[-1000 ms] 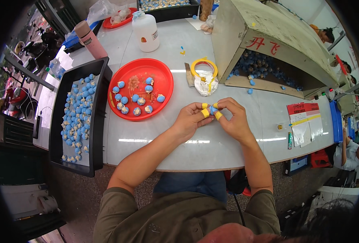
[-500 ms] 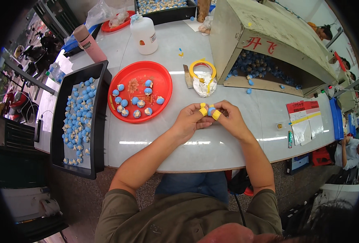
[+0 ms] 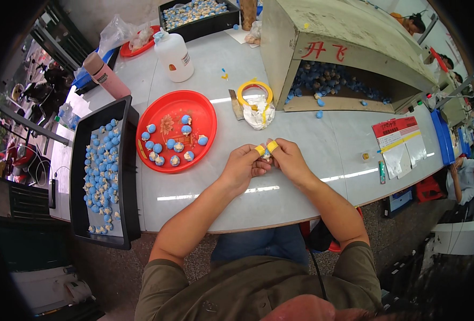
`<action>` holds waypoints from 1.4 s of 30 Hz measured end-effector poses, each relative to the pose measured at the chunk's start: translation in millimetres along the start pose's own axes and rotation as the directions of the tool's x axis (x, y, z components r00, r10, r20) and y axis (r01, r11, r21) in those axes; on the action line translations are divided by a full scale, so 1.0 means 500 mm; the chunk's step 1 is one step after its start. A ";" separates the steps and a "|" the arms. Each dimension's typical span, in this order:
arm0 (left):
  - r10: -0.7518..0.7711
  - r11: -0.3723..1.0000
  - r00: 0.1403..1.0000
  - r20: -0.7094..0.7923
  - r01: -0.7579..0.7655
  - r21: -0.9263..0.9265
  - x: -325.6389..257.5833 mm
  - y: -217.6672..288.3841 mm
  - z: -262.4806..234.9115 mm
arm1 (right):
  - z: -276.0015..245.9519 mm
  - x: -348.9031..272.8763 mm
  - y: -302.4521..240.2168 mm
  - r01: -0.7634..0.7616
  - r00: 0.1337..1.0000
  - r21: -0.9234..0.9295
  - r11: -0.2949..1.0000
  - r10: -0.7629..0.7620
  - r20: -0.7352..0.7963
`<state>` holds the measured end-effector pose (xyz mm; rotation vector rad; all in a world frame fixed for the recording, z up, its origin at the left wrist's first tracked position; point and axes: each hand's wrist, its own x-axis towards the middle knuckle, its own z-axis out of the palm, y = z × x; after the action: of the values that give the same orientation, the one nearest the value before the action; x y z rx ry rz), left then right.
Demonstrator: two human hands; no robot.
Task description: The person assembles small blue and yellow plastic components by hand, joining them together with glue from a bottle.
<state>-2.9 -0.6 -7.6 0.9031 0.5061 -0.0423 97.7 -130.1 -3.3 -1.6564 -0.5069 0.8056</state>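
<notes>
My left hand (image 3: 243, 167) and my right hand (image 3: 290, 161) meet over the table, fingertips pinched together around one small blue-and-cream piece (image 3: 267, 154). Most of that piece is hidden by the fingers. Yellow tape is wrapped round fingers of both hands. To the left, a red round tray (image 3: 205, 109) holds several similar balls, blue with cream parts. Beyond my hands lie a roll of yellow tape (image 3: 241, 96) and a crumpled white wad (image 3: 260, 116), beside a flat metal strip (image 3: 236, 105).
A black tray (image 3: 134, 176) of blue-and-cream balls stands at the far left. A white bottle (image 3: 174, 58) and a pink flask (image 3: 108, 77) are behind. The grey cabinet (image 3: 354, 64) holds many blue pieces. Right are printed sheets (image 3: 400, 136) and a green lighter-like object (image 3: 382, 172).
The whole view has shifted slightly. My fingers have closed in and turned the small piece, so a cream part now shows below the thumbs. Both hands still hold it.
</notes>
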 end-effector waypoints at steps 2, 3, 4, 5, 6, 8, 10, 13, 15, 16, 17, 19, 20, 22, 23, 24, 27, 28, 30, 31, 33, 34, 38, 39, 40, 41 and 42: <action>0.051 0.999 0.999 -0.008 -0.051 0.012 0.004 -0.008 -0.002 | 0.011 0.002 0.017 0.066 0.997 -0.006 0.998 -0.066 -0.037; 0.045 0.999 0.999 -0.010 -0.044 0.013 0.004 -0.009 -0.002 | 0.016 0.001 0.023 0.135 0.988 -0.016 0.991 -0.135 -0.067; 0.055 0.998 0.998 -0.019 -0.055 0.025 0.003 -0.010 0.000 | 0.017 -0.001 0.025 0.130 0.989 -0.013 0.991 -0.130 -0.068; 0.066 0.997 0.997 -0.028 -0.065 0.038 0.003 -0.010 0.002 | 0.017 -0.003 0.024 0.125 0.989 -0.023 0.992 -0.126 -0.071; 0.063 0.997 0.998 -0.031 -0.061 0.038 0.003 -0.011 0.003 | 0.017 -0.006 0.023 0.121 0.990 -0.034 0.992 -0.123 -0.073; 0.080 0.996 0.996 -0.030 -0.079 0.030 0.003 -0.012 0.004 | 0.020 -0.007 0.025 0.125 0.989 -0.017 0.992 -0.126 -0.077; 0.088 0.996 0.996 -0.026 -0.087 0.025 0.005 -0.016 0.004 | 0.020 -0.007 0.029 0.130 0.988 -0.002 0.992 -0.129 -0.085; 0.103 0.995 0.994 -0.024 -0.103 0.020 0.005 -0.018 0.005 | 0.021 -0.006 0.036 0.166 0.982 0.013 0.986 -0.164 -0.094; 0.111 0.994 0.993 -0.032 -0.110 0.022 0.004 -0.020 0.004 | 0.024 -0.006 0.037 0.169 0.982 0.040 0.985 -0.164 -0.096; 0.111 0.994 0.993 -0.031 -0.110 0.027 0.004 -0.022 0.004 | 0.026 -0.007 0.035 0.169 0.982 0.046 0.984 -0.165 -0.088; 0.111 0.993 0.993 -0.032 -0.110 0.034 0.003 -0.023 0.004 | 0.027 -0.010 0.032 0.170 0.981 0.049 0.984 -0.165 -0.097; 0.115 0.993 0.993 -0.035 -0.114 0.037 0.003 -0.024 0.005 | 0.027 -0.015 0.025 0.172 0.982 0.058 0.983 -0.166 -0.094; 0.116 0.993 0.993 -0.028 -0.114 0.038 0.003 -0.024 0.006 | 0.027 -0.017 0.022 0.169 0.981 0.059 0.984 -0.163 -0.102; 0.117 0.992 0.993 -0.035 -0.115 0.042 0.003 -0.023 0.010 | 0.024 -0.015 0.027 0.186 0.978 0.057 0.981 -0.179 -0.109; 0.114 0.993 0.993 -0.030 -0.113 0.044 0.004 -0.023 0.012 | 0.022 -0.014 0.027 0.187 0.979 0.064 0.980 -0.180 -0.101; 0.117 0.993 0.993 -0.020 -0.116 0.032 0.005 -0.024 0.012 | 0.020 -0.016 0.025 0.176 0.980 0.058 0.983 -0.170 -0.106; 0.117 0.993 0.993 -0.015 -0.116 0.026 0.005 -0.024 0.009 | 0.024 -0.019 0.016 0.154 0.983 0.052 0.987 -0.148 -0.110; 0.116 0.993 0.993 -0.019 -0.115 0.025 0.004 -0.023 0.007 | 0.025 -0.019 0.015 0.144 0.984 0.049 0.988 -0.138 -0.113; 0.104 0.994 0.994 -0.030 -0.102 0.041 0.004 -0.022 0.006 | 0.026 -0.016 0.021 0.150 0.983 0.053 0.987 -0.143 -0.112; 0.103 0.994 0.994 -0.030 -0.102 0.040 0.003 -0.021 0.007 | 0.026 -0.016 0.023 0.158 0.982 0.056 0.986 -0.151 -0.115; 0.106 0.994 0.994 -0.029 -0.104 0.039 0.001 -0.021 0.009 | 0.028 -0.018 0.021 0.165 0.980 0.045 0.985 -0.159 -0.118; 0.106 0.994 0.994 -0.030 -0.105 0.038 0.002 -0.021 0.008 | 0.029 -0.018 0.020 0.174 0.978 0.036 0.984 -0.168 -0.122; 0.092 0.996 0.996 -0.023 -0.091 0.016 0.004 -0.023 0.007 | 0.033 -0.020 0.017 0.189 0.974 0.043 0.981 -0.181 -0.139; 0.086 0.996 0.996 -0.013 -0.086 -0.007 0.005 -0.023 0.008 | 0.030 -0.017 0.021 0.199 0.970 0.031 0.980 -0.192 -0.146; 0.085 0.996 0.996 -0.008 -0.085 -0.007 0.007 -0.024 0.008 | 0.027 -0.016 0.023 0.208 0.967 0.018 0.978 -0.203 -0.155; 0.083 0.996 0.997 0.010 -0.082 -0.042 0.009 -0.025 0.005 | 0.027 -0.016 0.024 0.208 0.966 0.015 0.978 -0.203 -0.161; 0.079 0.994 0.996 0.029 -0.076 -0.078 0.011 -0.025 0.006 | 0.028 -0.016 0.025 0.215 0.961 0.001 0.977 -0.211 -0.177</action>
<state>0.1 -9.7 -17.8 0.8451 0.4393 0.0330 80.7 -129.5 -14.9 -1.6051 -0.5399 0.4991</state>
